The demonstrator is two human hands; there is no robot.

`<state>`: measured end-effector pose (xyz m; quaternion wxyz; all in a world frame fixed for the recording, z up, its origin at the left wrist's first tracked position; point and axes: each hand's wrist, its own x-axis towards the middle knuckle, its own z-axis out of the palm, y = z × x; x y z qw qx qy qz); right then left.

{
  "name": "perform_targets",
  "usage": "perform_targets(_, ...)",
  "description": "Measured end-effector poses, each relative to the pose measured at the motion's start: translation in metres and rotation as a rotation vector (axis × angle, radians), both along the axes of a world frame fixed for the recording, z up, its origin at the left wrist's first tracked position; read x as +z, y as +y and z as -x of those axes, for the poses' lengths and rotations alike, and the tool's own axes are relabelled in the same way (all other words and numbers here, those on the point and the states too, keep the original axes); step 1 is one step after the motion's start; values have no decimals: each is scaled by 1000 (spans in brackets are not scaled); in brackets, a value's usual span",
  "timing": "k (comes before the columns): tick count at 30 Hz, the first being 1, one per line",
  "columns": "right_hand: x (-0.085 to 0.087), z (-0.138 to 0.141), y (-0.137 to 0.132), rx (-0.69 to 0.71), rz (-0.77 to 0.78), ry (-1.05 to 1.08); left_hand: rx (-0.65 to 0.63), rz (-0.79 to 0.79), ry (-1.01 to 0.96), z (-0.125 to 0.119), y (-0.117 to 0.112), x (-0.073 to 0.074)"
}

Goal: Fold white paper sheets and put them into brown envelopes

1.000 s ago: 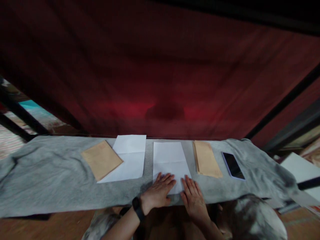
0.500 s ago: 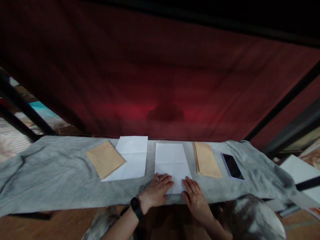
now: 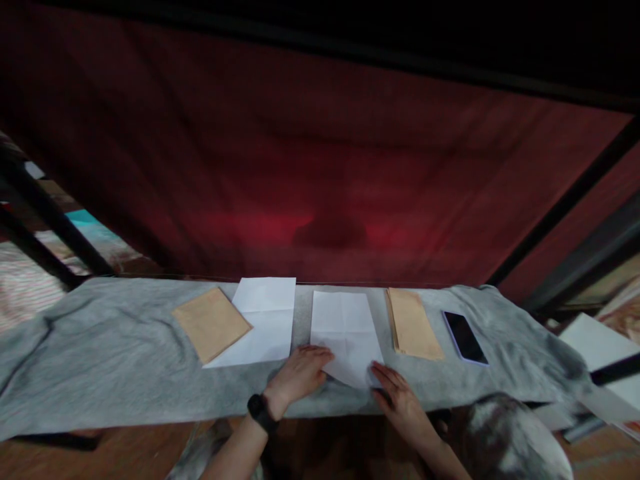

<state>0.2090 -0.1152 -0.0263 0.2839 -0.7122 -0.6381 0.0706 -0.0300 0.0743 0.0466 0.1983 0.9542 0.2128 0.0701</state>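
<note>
A white sheet of paper [image 3: 345, 320] with crossing crease lines lies in front of me on the grey cloth. My left hand [image 3: 303, 370], with a black band on the wrist, is closed on its near left corner, and the near edge bows up slightly there. At the near right edge, my right hand [image 3: 397, 397] touches the paper with its fingers stretched out and the thumb apart. Left of this sheet is another creased white sheet [image 3: 267, 333], partly covered by a brown envelope [image 3: 213, 323]. A small stack of brown envelopes [image 3: 413, 323] lies to the right.
A phone [image 3: 465, 337] in a light purple case lies right of the envelope stack. Grey cloth [image 3: 125, 360] covers the narrow table. Behind it hangs a dark red curtain [image 3: 330, 173], with black metal bars [image 3: 560, 207] at both sides.
My left hand has shifted left from lying flat on the sheet to holding its near left corner. My right hand has moved slightly outward along the right edge.
</note>
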Motion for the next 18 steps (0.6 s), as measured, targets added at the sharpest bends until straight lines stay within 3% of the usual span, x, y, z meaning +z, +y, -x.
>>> perform_targets(4,6,-6,5,-34,-22,177,138,123,-101,0,16,11)
perform_targets(8,14,-9,10,-56,-26,346,256,346,-286,-2,24,12)
perform_targets(15,16,-20,21,-180,-123,703,192,750,-422,4,32,19)
perform_targets(18,16,-21,28,-213,-155,754,216,897,-498,5,35,24)
